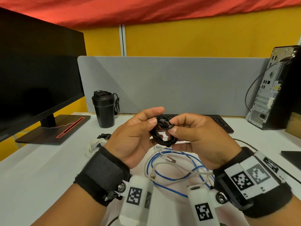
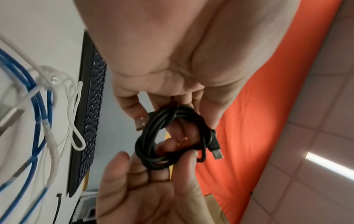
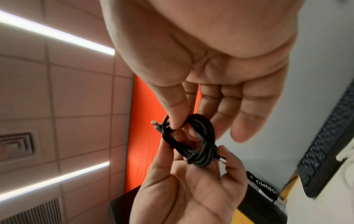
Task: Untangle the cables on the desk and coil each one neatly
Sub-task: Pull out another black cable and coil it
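Note:
Both hands hold a small black coiled cable [image 1: 160, 142] up over the desk, in front of the keyboard. My left hand [image 1: 151, 123] pinches the coil's left side with thumb and fingers. Its right side is pinched by my right hand [image 1: 175, 126], thumb on top. In the left wrist view the black coil [image 2: 172, 136] shows a USB plug at one end and a small plug at the other. Below the hands a blue cable [image 1: 171, 190] and a white USB cable [image 1: 162, 163] lie loosely crossed on the white desk. A white bundled cable [image 1: 95, 144] and a black bundle [image 1: 104, 136] lie at left.
A black keyboard [image 1: 218, 121] lies behind the hands, before the grey divider. A black tumbler [image 1: 104, 110] stands at back left beside the monitor [image 1: 40, 79] and its base. A PC tower [image 1: 273, 88] stands at right with a cable hanging. A dark flat object [image 1: 291, 157] lies at the right edge.

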The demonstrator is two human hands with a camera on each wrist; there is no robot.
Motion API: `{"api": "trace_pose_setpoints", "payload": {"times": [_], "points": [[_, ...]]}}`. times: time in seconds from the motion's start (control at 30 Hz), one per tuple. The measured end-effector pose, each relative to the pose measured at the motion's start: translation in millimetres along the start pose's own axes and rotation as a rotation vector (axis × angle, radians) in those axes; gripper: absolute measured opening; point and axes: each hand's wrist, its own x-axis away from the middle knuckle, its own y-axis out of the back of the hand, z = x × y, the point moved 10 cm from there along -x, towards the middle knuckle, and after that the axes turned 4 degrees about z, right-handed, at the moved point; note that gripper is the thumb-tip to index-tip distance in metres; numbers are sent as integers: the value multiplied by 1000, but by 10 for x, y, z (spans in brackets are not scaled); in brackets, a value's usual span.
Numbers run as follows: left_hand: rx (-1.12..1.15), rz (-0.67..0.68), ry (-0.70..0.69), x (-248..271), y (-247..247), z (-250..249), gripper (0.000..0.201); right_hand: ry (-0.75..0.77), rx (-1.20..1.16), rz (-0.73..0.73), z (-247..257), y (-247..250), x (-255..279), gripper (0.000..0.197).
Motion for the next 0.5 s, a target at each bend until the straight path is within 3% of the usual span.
{"api": "trace_pose_setpoints", "payload": {"times": [0.13, 0.23, 0.5], "points": [[-238, -1, -32, 11, 35, -129, 16, 36, 73, -66, 8, 65, -8, 13], [-388, -48, -27, 33, 112, -204, 22, 76, 55, -125, 23, 126, -15, 11], [-614, -64, -10, 81, 160, -503, 20, -18, -92, -59, -161, -6, -53, 16]]}}
